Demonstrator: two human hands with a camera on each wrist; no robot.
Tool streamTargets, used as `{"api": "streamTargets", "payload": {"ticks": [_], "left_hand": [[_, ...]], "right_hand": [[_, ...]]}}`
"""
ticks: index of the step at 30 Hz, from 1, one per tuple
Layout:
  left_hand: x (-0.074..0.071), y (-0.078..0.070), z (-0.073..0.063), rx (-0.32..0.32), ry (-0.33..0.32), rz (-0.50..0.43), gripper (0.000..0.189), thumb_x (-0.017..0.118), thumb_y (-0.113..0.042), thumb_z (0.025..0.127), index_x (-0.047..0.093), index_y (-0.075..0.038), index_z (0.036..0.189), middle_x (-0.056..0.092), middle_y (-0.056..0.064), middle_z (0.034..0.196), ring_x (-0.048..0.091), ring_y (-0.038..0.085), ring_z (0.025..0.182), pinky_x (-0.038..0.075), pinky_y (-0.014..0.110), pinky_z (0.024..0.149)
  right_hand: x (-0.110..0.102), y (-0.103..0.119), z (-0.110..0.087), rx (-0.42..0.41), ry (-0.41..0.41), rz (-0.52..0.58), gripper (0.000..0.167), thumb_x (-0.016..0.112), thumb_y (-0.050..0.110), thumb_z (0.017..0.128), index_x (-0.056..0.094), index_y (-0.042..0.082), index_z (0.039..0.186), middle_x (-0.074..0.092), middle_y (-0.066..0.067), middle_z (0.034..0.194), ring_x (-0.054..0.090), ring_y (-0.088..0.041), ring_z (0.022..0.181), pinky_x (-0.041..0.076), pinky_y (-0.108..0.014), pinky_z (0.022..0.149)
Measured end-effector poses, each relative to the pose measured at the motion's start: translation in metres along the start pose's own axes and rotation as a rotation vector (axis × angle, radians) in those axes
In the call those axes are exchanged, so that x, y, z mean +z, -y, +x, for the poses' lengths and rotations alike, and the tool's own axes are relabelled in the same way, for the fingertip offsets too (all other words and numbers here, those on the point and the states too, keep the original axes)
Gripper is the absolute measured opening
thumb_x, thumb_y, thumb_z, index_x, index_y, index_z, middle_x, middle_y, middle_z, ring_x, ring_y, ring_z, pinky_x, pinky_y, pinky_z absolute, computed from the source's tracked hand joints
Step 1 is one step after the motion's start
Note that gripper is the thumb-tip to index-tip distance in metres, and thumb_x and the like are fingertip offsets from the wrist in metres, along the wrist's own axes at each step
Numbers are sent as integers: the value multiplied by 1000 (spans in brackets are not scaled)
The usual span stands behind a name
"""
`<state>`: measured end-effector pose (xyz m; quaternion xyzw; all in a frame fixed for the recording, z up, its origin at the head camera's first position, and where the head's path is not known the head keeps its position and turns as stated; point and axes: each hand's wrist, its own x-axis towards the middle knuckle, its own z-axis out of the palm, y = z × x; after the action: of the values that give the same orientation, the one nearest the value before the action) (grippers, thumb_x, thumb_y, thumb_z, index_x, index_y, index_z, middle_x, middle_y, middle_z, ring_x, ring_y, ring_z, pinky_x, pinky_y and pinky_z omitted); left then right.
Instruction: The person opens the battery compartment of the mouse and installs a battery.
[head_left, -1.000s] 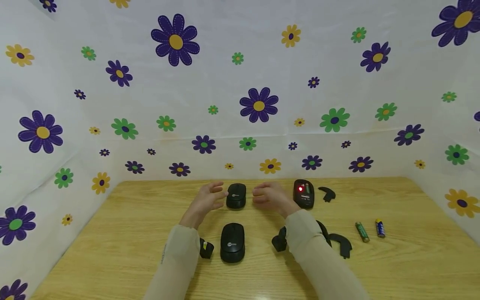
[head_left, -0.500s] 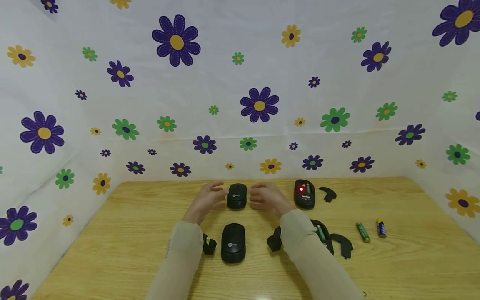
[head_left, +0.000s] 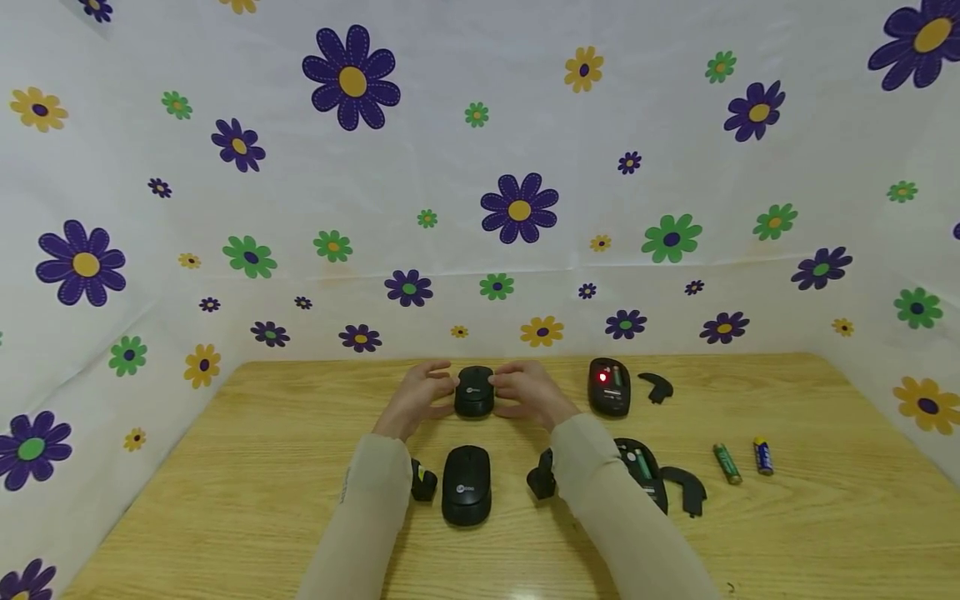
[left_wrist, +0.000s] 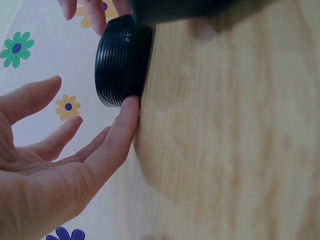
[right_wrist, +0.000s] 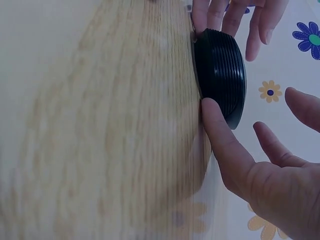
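A black computer mouse [head_left: 475, 392] lies right side up at the back of the table, between the two hands. My left hand [head_left: 417, 400] is at its left side, fingers spread and loosely bent; in the left wrist view one fingertip [left_wrist: 131, 102] touches the ribbed end of the mouse [left_wrist: 120, 60] near the tabletop. Opposite, my right hand [head_left: 531, 392] reaches to the right side, and one fingertip [right_wrist: 210, 106] meets the mouse's edge in the right wrist view. Neither hand is wrapped around it. A second black mouse [head_left: 466, 486] sits nearer, between the forearms.
At right, an upturned mouse [head_left: 609, 387] glows red, with a curved black cover [head_left: 657, 387] beside it. Another upturned mouse [head_left: 643, 471] is partly behind the right sleeve, near a second cover [head_left: 686, 490]. A green battery [head_left: 726, 463] and a blue battery [head_left: 762, 456] lie farther right.
My right hand has moved left until its fingertips reach the far mouse. The left hand has shifted slightly right toward it. The mouse has hardly moved.
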<state>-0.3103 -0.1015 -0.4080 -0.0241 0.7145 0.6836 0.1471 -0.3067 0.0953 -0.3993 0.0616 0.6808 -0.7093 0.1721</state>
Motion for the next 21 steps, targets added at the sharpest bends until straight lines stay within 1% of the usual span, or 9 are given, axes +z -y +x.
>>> {"api": "streamTargets", "payload": {"ticks": [6,14,17,21], "left_hand": [[1,0,2,-7,-6,20,55,57,-5,102,38,-1,154,36,26,154,46,43,133,52,53,99],[6,2,5,-11,-10,49,52,59,0,99,45,-1,150,49,28,145,55,41,126,54,52,97],[7,2,6,-6,-9,47,51,59,3,98,47,0,148,49,28,145,56,41,125,53,52,97],[8,1,4,5,-16,51,50,60,6,97,50,1,145,48,26,146,55,41,126,52,53,98]], "right_hand": [[3,1,1,2,6,-5,39,56,4,103,47,-12,138,47,-30,144,49,-44,132,51,-55,99],[4,-1,2,-3,4,-21,36,56,2,102,49,-11,135,50,-29,140,53,-42,128,51,-56,100],[3,1,1,-6,-6,-35,36,57,2,102,51,-10,135,52,-29,139,57,-41,124,52,-54,99],[3,4,0,-18,-16,-50,35,60,3,100,53,-8,133,55,-28,135,64,-36,112,56,-49,95]]}}
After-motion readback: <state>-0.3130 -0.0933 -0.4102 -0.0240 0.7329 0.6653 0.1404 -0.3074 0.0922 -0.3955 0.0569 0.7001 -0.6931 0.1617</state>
